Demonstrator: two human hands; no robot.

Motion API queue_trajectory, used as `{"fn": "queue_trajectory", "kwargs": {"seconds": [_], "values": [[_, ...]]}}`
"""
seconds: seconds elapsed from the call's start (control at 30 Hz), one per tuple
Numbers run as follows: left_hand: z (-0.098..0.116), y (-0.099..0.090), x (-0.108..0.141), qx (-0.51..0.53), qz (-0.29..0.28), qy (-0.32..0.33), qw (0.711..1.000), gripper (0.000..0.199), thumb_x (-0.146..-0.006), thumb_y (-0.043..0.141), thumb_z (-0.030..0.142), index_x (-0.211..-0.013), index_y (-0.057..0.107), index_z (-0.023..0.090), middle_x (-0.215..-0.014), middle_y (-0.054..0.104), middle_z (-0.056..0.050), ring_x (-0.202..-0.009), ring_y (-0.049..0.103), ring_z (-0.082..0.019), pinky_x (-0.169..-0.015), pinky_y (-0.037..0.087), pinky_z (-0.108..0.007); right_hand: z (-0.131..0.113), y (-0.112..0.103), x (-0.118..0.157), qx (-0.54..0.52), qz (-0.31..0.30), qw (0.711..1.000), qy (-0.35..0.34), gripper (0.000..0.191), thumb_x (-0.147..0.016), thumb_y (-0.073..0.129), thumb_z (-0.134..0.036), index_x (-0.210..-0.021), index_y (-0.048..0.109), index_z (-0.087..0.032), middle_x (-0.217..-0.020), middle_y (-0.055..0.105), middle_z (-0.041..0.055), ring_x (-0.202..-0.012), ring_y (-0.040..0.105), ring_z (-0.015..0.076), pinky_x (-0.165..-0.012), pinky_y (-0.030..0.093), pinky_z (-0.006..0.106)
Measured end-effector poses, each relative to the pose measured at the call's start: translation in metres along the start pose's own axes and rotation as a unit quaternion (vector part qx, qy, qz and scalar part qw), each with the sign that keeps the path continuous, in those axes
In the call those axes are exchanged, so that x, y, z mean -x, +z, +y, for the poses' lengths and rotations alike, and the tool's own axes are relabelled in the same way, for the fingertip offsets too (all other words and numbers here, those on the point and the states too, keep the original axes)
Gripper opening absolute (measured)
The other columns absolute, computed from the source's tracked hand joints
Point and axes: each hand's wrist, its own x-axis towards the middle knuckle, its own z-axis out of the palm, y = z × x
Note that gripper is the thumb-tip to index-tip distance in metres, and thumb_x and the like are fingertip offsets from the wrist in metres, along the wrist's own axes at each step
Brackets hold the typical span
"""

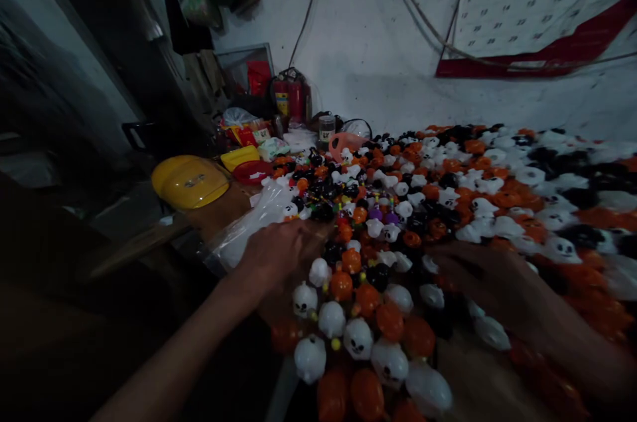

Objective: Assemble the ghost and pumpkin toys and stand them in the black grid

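My left hand (279,251) reaches in from the lower left, its fingers stretched out over the near left side of a heap of small Halloween ornaments (418,200). Its fingertips are dim beside black and orange pieces. On the right, my right hand (480,269) lies low over the heap, fingers extended leftward and thumb apart. Between the hands, strung white skull beads (358,338) and orange pumpkin beads (367,300) hang toward me over the near edge. A clear plastic bag (256,219) lies just beyond my left hand. I see nothing held in either hand.
Ornaments spread far right, up to the wall. Left of them are a yellow hard hat (192,181), a red dish (253,172), a pink basket (346,143) and a glass jar (326,127). Fire extinguishers (294,98) stand behind. A calendar (532,10) hangs above.
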Motion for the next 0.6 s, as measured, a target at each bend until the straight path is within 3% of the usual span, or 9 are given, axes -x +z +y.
{"fn": "queue_trajectory", "kwargs": {"seconds": [0.1, 0.17, 0.23, 0.3, 0.4, 0.5, 0.6], "values": [[-0.041, 0.038, -0.016, -0.017, 0.000, -0.051, 0.999, 0.027, -0.087, 0.047, 0.021, -0.111, 0.059, 0.016, -0.110, 0.065, -0.013, -0.099, 0.062, -0.032, -0.081, 0.050, -0.045, -0.024, 0.026, -0.083, 0.034, -0.064, 0.989, -0.129, 0.023, -0.094, 0.046, -0.026, -0.101, 0.067, -0.020, -0.094, 0.070, 0.0053, -0.081, 0.066, 0.0185, -0.069, 0.047, 0.025], [-0.050, 0.059, -0.018, -0.017, 0.001, -0.064, 0.998, 0.037, -0.087, 0.051, 0.023, -0.123, 0.052, 0.016, -0.120, 0.060, -0.013, -0.099, 0.063, -0.031, -0.080, 0.051, -0.044, -0.043, 0.058, -0.131, 0.113, -0.084, 0.969, -0.202, 0.018, -0.091, 0.050, -0.021, -0.093, 0.067, -0.019, -0.090, 0.070, 0.0048, -0.083, 0.066, 0.0195, -0.068, 0.045, 0.025], [-0.052, 0.073, -0.019, -0.014, 0.005, -0.071, 0.997, 0.044, -0.089, 0.049, 0.024, -0.132, 0.043, 0.016, -0.125, 0.056, -0.013, -0.099, 0.063, -0.029, -0.078, 0.052, -0.043, -0.056, 0.095, -0.162, 0.201, -0.078, 0.946, -0.242, 0.015, -0.090, 0.051, -0.020, -0.093, 0.065, -0.017, -0.089, 0.068, 0.0073, -0.082, 0.064, 0.0203, -0.068, 0.043, 0.026], [-0.051, 0.082, -0.020, -0.011, 0.002, -0.059, 0.998, 0.044, -0.090, 0.048, 0.025, -0.133, 0.040, 0.016, -0.129, 0.053, -0.014, -0.103, 0.061, -0.028, -0.080, 0.053, -0.042, -0.059, 0.127, -0.175, 0.245, -0.067, 0.931, -0.263, 0.021, -0.092, 0.046, -0.019, -0.103, 0.063, -0.015, -0.097, 0.067, 0.0115, -0.086, 0.062, 0.0220, -0.073, 0.043, 0.029], [-0.052, 0.095, -0.027, -0.008, -0.001, -0.037, 0.999, 0.033, -0.089, 0.048, 0.021, -0.122, 0.048, 0.018, -0.123, 0.056, -0.012, -0.101, 0.062, -0.026, -0.075, 0.054, -0.039, -0.048, 0.161, -0.183, 0.269, -0.054, 0.922, -0.275, 0.034, -0.096, 0.033, -0.015, -0.121, 0.056, -0.010, -0.117, 0.060, 0.0185, -0.098, 0.059, 0.0263, -0.084, 0.042, 0.037], [-0.052, 0.113, -0.039, 0.001, 0.017, -0.032, 0.999, 0.027, -0.088, 0.043, 0.014, -0.113, 0.052, 0.021, -0.116, 0.058, -0.009, -0.092, 0.063, -0.024, -0.068, 0.054, -0.036, -0.034, 0.178, -0.196, 0.299, -0.019, 0.909, -0.291, 0.041, -0.095, 0.031, -0.010, -0.131, 0.049, -0.010, -0.125, 0.055, 0.0188, -0.106, 0.055, 0.0263, -0.088, 0.040, 0.038], [-0.051, 0.127, -0.047, 0.013, 0.035, -0.019, 0.999, 0.031, -0.085, 0.041, 0.009, -0.112, 0.052, 0.022, -0.120, 0.055, -0.008, -0.098, 0.061, -0.023, -0.074, 0.053, -0.034, -0.028, 0.186, -0.212, 0.303, -0.017, 0.902, -0.308, 0.037, -0.092, 0.038, -0.009, -0.126, 0.053, -0.012, -0.113, 0.062, 0.0148, -0.102, 0.056, 0.0248, -0.088, 0.040, 0.037]]}}
